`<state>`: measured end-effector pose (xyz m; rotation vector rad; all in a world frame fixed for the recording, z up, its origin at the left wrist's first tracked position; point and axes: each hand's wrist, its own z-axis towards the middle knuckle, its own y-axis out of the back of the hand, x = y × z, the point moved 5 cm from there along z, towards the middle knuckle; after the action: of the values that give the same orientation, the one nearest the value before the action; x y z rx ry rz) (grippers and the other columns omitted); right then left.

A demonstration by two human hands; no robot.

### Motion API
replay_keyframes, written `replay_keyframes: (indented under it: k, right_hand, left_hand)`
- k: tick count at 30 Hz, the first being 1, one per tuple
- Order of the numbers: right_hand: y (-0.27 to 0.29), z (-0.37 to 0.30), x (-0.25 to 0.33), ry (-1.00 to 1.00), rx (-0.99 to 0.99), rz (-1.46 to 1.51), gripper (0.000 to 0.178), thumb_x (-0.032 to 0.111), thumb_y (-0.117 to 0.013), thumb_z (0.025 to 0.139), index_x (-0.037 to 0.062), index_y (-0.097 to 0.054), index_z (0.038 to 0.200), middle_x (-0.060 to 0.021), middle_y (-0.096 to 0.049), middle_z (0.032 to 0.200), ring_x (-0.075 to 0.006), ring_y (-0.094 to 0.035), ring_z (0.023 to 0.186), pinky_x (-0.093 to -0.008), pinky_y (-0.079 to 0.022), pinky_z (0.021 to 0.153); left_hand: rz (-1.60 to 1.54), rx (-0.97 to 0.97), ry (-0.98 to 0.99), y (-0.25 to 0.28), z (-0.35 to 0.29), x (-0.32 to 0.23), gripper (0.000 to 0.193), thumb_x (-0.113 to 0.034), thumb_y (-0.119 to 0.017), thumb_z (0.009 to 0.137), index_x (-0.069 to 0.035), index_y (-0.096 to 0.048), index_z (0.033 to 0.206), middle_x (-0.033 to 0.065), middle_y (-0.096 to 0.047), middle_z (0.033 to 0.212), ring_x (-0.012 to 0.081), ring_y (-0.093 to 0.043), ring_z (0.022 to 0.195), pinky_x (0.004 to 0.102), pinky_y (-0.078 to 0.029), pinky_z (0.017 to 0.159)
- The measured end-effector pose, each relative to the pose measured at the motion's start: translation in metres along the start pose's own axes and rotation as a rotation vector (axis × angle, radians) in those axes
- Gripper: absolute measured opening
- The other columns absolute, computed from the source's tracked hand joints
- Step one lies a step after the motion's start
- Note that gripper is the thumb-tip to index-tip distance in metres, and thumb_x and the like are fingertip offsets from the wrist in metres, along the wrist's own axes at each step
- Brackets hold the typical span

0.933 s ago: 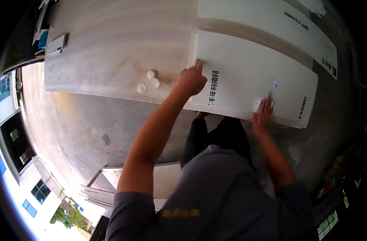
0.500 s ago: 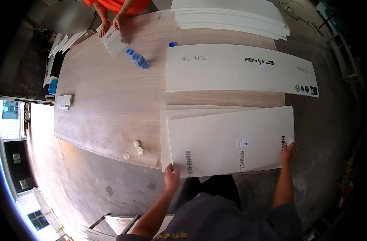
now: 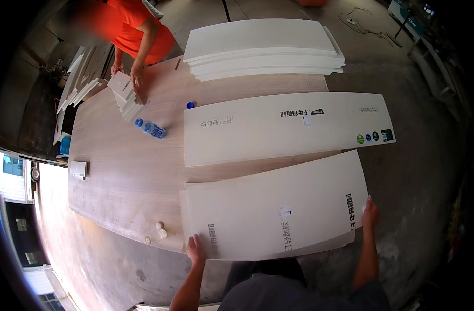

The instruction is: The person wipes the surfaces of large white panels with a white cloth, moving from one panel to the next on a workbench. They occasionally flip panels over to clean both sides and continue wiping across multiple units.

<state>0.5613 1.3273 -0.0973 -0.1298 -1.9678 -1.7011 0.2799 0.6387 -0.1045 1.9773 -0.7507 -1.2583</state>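
Note:
A long white board [image 3: 263, 194] with dark printing and a small label lies over other white boards [image 3: 333, 242], whose edges show at its left and near right. My left hand [image 3: 196, 251] holds its near left corner, fingers along the left edge. My right hand [image 3: 370, 213] grips its right edge, thumb on top, other fingers mostly hidden. The board sits askew to those beneath, its right end farther from me. I cannot tell whether that end is raised.
Beyond lie another printed white board [image 3: 289, 127] and a stack of white boards [image 3: 263, 49]. On the wooden table [image 3: 128, 181] are a blue-labelled bottle [image 3: 150, 128], a blue cap [image 3: 190, 105], a clear bottle [image 3: 156, 234] and a small block [image 3: 78, 169]. Another person in orange [image 3: 143, 31] handles small white pieces [image 3: 124, 93].
My hands have shifted the top board away from me over those beneath, its right end more so. My view has tilted up. The other person has straightened and lifted a small white piece.

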Motion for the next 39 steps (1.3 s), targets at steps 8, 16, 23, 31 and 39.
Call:
replay_keyframes:
  k: [8, 16, 23, 31, 39]
  right_hand:
    - [-0.066, 0.182, 0.158, 0.017, 0.033, -0.081, 0.060, 0.048, -0.045, 0.102, -0.0060, -0.071, 0.099, -0.0287, -0.070, 0.100, -0.0474, -0.066, 0.097, -0.0514, -0.051, 0.083]
    - [-0.108, 0.220, 0.198, 0.129, 0.057, -0.205, 0.052, 0.044, -0.047, 0.100, -0.0020, -0.071, 0.101, -0.0282, -0.069, 0.103, -0.0480, -0.064, 0.100, -0.0552, -0.051, 0.088]
    - [-0.082, 0.182, 0.062, -0.109, 0.168, 0.502, 0.055, 0.056, -0.062, 0.095, 0.0011, -0.065, 0.091, -0.0058, -0.065, 0.076, -0.0190, -0.060, 0.065, -0.0364, -0.050, 0.058]
    - [-0.080, -0.057, 0.082, 0.525, 0.049, -0.027, 0.079, 0.037, -0.057, 0.097, -0.0006, -0.023, 0.157, -0.0230, -0.020, 0.164, -0.0397, -0.016, 0.153, -0.0532, -0.011, 0.123]
    - [-0.245, -0.235, 0.355, 0.896, 0.514, -0.145, 0.090, 0.054, -0.054, 0.095, -0.0053, -0.025, 0.155, -0.0198, -0.019, 0.166, -0.0337, -0.011, 0.155, -0.0508, -0.006, 0.125]
  left_hand:
    - [0.222, 0.017, -0.162, -0.061, 0.225, -0.208, 0.066, -0.059, -0.042, 0.100, 0.002, -0.066, 0.100, 0.0308, -0.067, 0.107, 0.0511, -0.061, 0.104, 0.0577, -0.047, 0.089]
    - [0.256, 0.087, -0.183, -0.073, 0.288, -0.235, 0.066, -0.061, -0.053, 0.094, -0.001, -0.065, 0.119, 0.0304, -0.063, 0.122, 0.0465, -0.059, 0.117, 0.0553, -0.046, 0.098]
    - [0.417, 0.141, -0.661, -0.068, 0.183, -0.200, 0.076, -0.037, -0.076, 0.087, -0.011, -0.041, 0.150, 0.0211, -0.034, 0.156, 0.0415, -0.034, 0.142, 0.0518, -0.032, 0.115]
    - [0.297, 0.019, -0.274, -0.004, 0.014, 0.028, 0.073, -0.016, -0.071, 0.088, -0.004, -0.036, 0.151, 0.0220, -0.032, 0.158, 0.0427, -0.031, 0.144, 0.0536, -0.027, 0.117]
    - [0.276, 0.192, -0.218, 0.021, -0.025, 0.076, 0.065, -0.018, -0.067, 0.092, -0.002, -0.040, 0.150, 0.0231, -0.034, 0.157, 0.0407, -0.033, 0.144, 0.0500, -0.031, 0.116]
